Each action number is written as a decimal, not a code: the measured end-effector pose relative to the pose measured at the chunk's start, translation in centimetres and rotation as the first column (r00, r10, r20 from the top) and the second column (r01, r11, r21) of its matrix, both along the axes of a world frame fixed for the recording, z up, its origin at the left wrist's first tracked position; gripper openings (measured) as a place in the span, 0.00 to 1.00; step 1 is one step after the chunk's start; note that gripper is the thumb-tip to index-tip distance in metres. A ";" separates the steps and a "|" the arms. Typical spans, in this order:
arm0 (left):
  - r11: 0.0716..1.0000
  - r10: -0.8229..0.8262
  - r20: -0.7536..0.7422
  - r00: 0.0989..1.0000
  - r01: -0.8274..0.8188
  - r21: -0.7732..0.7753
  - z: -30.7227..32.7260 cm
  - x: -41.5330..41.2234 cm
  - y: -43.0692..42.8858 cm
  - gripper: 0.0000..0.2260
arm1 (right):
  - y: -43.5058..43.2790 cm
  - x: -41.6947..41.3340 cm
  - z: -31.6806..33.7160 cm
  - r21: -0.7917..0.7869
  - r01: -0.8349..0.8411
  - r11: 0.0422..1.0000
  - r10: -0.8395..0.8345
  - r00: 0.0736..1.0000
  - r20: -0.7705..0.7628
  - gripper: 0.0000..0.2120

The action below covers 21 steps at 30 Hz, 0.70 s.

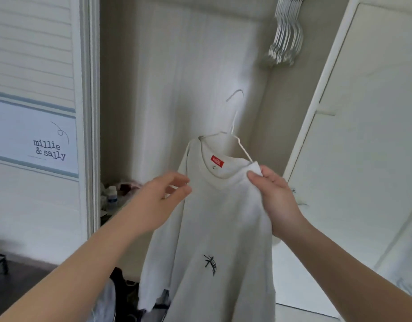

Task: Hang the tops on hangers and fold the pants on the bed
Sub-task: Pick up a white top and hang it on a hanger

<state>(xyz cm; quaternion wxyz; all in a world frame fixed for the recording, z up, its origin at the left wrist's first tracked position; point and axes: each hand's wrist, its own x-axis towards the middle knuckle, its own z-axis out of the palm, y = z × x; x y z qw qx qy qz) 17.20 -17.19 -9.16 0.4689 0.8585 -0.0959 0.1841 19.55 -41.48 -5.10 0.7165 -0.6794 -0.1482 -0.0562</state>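
The white top (214,217) hangs on a thin white hanger (235,126), held up before a closet wall (177,77); its hem is cut off below. A blurred bunch of hangers (285,36) hangs above, with a white door (363,112) at the right. The right hand (277,201) clamps the top's near shoulder between thumb and curled fingers; the left hand (163,201) has bent fingers at the other shoulder, and I cannot tell if they hold it.
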 end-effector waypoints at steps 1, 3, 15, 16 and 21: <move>1.000 -0.021 0.006 1.000 0.021 0.001 1.0 0.1 -0.1 0.10 | 0.9 1.0 1.0 0.019 -0.003 1.000 0.003 1.000 0.013 0.07; 0.998 -0.066 0.022 0.998 0.066 0.013 2.9 0.4 -0.4 0.09 | 2.7 3.0 3.2 0.060 -0.020 0.998 0.018 0.999 0.038 0.05; 0.973 0.008 0.184 0.983 -0.050 0.227 12.2 10.6 0.2 0.17 | 13.6 18.3 16.8 0.059 -0.006 0.998 -0.013 0.947 0.320 0.05; 0.962 0.032 0.205 0.978 -0.086 0.261 13.3 12.0 0.5 0.19 | 14.4 19.8 18.1 0.064 0.001 0.998 -0.023 0.937 0.348 0.08; 0.873 0.216 0.224 0.950 -0.291 0.392 17.6 19.3 2.1 0.20 | 18.5 26.3 24.5 0.136 -0.046 0.990 -0.017 0.903 0.429 0.05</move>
